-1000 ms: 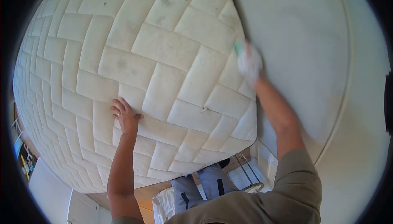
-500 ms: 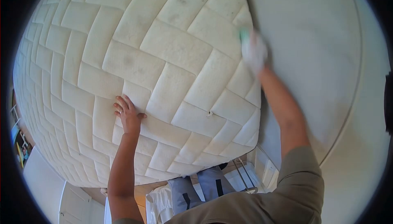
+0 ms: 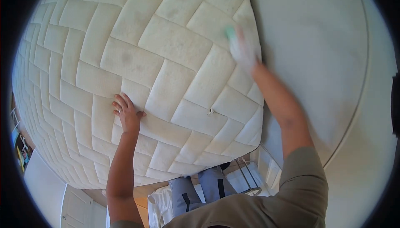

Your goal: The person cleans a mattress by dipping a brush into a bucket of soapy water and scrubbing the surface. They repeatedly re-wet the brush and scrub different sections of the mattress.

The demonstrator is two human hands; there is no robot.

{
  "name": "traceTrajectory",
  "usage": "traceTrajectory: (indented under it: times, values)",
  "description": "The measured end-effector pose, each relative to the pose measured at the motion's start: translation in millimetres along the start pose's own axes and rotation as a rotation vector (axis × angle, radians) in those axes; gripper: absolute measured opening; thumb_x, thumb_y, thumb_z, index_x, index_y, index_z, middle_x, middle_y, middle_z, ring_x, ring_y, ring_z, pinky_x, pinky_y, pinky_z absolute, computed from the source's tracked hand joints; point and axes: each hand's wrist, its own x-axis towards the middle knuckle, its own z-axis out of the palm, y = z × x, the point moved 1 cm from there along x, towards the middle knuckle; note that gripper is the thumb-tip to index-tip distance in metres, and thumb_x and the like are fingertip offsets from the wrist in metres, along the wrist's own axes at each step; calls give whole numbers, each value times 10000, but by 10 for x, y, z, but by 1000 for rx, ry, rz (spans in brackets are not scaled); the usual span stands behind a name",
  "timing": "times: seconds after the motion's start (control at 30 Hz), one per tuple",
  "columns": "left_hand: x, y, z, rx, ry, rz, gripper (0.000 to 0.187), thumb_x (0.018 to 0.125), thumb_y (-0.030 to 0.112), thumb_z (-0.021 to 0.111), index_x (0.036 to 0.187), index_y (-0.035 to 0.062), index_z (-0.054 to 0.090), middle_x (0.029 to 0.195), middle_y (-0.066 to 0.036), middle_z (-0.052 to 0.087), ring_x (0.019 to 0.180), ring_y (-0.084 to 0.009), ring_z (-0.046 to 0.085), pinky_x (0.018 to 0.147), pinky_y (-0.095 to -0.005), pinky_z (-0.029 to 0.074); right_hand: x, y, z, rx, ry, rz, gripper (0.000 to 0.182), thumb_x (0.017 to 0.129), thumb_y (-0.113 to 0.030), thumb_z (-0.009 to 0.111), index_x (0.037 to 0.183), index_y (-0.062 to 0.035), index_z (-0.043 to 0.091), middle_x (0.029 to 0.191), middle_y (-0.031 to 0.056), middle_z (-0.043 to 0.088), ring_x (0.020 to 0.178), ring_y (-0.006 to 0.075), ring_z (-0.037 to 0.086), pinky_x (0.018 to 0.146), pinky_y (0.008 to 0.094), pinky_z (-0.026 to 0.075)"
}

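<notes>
A cream quilted mattress (image 3: 179, 40) stands upright before me, with grey stains in its upper part and a small loose tuft (image 3: 210, 111) lower down. My left hand (image 3: 128, 112) lies on its face with the fingers spread, a ring on one of them. Near the mattress's right edge is my right hand (image 3: 243, 53), smeared by motion and white as if gloved or covered in foam. It grips a small green thing (image 3: 230, 32), too blurred to name, against the quilting.
Right of the mattress runs a pale wall (image 3: 312, 61). Below me are my legs in grey trousers (image 3: 185, 196), white fabric (image 3: 158, 205) and a metal rack (image 3: 248, 178). A white door (image 3: 77, 207) shows at lower left.
My right hand has moved left from the mattress's edge onto its face, carrying the green thing. The left hand keeps its place on the quilting; the view has shifted slightly.
</notes>
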Motion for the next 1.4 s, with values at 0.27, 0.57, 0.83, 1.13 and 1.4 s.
traceTrajectory:
  times: [0.27, 0.57, 0.83, 1.13, 1.4]
  values:
    - [-98, -92, 74, -69, 97, 75, 1069, 591, 280, 776, 1387, 20, 111, 1425, -262, 92, 1255, -509, 190, 973, -574, 277, 101, 244, -414, -149, -48, -136, 370, 897, -361, 377, 1038, -82, 575, 795, 158, 610, 750, 295, 593, 654, 418, 444]
    - [-54, -45, 40, 12, 62, 59, 1079, 579, 316, 779, 1383, 12, 127, 1421, -265, 106, 1245, -486, 244, 945, -569, 319, 899, -919, 473, 242, -42, -244, 510, 932, -451, 276, 1192, -68, 490, 1048, 182, 591, 898, 311, 580, 810, 364, 445]
    - [-46, -80, -9, 0, 48, 33, 1101, 566, 327, 785, 1383, 15, 116, 1425, -260, 98, 1256, -486, 220, 953, -571, 305, 104, 120, -546, -212, 59, -391, 291, 903, -272, 417, 1064, -86, 573, 991, 166, 609, 878, 329, 580, 801, 383, 440]
    - [-84, -76, 62, -57, 88, 96, 1099, 564, 313, 790, 1383, 14, 121, 1424, -264, 93, 1253, -490, 218, 962, -562, 294, 831, -553, 414, -105, 158, -551, 322, 880, -283, 396, 1009, -23, 533, 893, 178, 604, 858, 306, 578, 753, 388, 430]
    - [-51, -4, 37, -4, 61, 27, 1084, 578, 307, 786, 1383, 11, 124, 1425, -260, 98, 1259, -483, 214, 962, -562, 293, 348, -154, -219, -480, 47, -213, 341, 892, -325, 410, 1084, -78, 543, 993, 160, 605, 960, 282, 565, 860, 370, 409]
